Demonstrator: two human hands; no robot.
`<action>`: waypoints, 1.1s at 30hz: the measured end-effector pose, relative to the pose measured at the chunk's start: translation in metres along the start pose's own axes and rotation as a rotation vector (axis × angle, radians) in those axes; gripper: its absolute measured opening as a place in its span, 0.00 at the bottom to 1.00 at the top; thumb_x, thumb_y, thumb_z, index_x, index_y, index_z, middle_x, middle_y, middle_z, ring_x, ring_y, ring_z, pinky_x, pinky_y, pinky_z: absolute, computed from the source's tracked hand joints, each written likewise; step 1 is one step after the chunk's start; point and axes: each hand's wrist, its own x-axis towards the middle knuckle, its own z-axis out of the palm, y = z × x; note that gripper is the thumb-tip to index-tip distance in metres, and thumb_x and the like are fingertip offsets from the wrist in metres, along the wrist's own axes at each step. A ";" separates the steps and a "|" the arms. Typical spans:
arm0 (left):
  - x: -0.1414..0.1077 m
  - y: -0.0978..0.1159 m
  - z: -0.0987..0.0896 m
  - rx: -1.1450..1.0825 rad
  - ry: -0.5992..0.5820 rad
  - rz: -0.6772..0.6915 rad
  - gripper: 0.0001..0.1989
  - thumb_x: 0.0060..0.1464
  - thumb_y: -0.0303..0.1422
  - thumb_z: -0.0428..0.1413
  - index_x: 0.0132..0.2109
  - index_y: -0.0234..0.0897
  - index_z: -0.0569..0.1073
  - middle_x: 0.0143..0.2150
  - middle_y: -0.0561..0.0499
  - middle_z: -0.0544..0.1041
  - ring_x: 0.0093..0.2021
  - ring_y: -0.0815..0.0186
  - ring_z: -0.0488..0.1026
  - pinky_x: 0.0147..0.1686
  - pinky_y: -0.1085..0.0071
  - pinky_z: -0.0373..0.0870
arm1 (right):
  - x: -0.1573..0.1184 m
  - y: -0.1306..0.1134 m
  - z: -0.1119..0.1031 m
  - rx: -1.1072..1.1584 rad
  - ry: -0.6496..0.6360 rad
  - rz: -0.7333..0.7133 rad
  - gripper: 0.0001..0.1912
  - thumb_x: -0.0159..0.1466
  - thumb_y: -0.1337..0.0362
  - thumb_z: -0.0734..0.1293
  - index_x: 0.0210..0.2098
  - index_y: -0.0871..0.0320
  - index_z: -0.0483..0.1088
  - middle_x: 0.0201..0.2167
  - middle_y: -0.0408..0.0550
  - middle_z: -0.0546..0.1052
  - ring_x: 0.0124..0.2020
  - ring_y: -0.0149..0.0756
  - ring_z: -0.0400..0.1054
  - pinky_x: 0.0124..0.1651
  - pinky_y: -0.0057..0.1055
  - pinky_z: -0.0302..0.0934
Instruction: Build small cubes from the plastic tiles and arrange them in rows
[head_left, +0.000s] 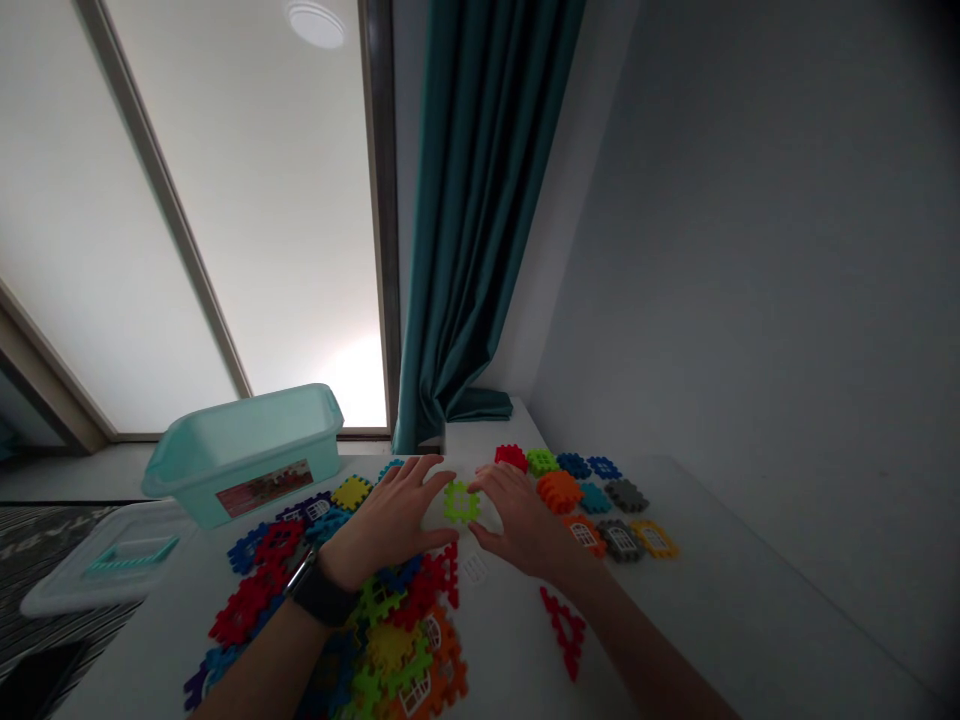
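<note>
Head view: see L hand (401,508) & R hand (519,517) in open, curved grip around lime tile (452,504), on or just above table (510,625), can't confirm contact, might skew or drop tile w/ uneven fingertip pressure.

Smooth, translucent plastic forms the tub (262,435) at ten o'clock; softly folded matt cloth, the curtain (480,200) at twelve o'clock; smooth matt paint, the wall (765,280) at two o'clock.

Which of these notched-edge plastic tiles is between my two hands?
The lime-green tile, framed by your left hand and right hand; the other notched-edge tiles lie outside that gap.
</note>
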 end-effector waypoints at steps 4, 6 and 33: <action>0.002 0.002 -0.002 -0.018 0.064 0.035 0.28 0.55 0.39 0.64 0.60 0.44 0.66 0.64 0.43 0.67 0.63 0.49 0.66 0.62 0.51 0.64 | -0.001 -0.004 -0.009 0.004 0.035 -0.061 0.22 0.59 0.69 0.71 0.51 0.55 0.65 0.51 0.55 0.74 0.56 0.51 0.67 0.59 0.53 0.63; 0.003 0.003 -0.004 -0.017 0.090 0.041 0.26 0.55 0.38 0.64 0.59 0.43 0.68 0.63 0.43 0.67 0.61 0.49 0.67 0.62 0.51 0.64 | 0.000 -0.006 -0.011 0.006 0.048 -0.071 0.21 0.59 0.69 0.70 0.51 0.55 0.65 0.51 0.55 0.74 0.56 0.50 0.67 0.60 0.54 0.63; 0.006 0.004 -0.003 -0.258 0.287 0.051 0.28 0.54 0.31 0.61 0.61 0.42 0.65 0.62 0.41 0.67 0.62 0.51 0.67 0.63 0.53 0.66 | -0.003 -0.008 -0.013 -0.068 0.281 -0.151 0.11 0.67 0.68 0.66 0.48 0.53 0.68 0.51 0.54 0.75 0.55 0.46 0.69 0.58 0.50 0.66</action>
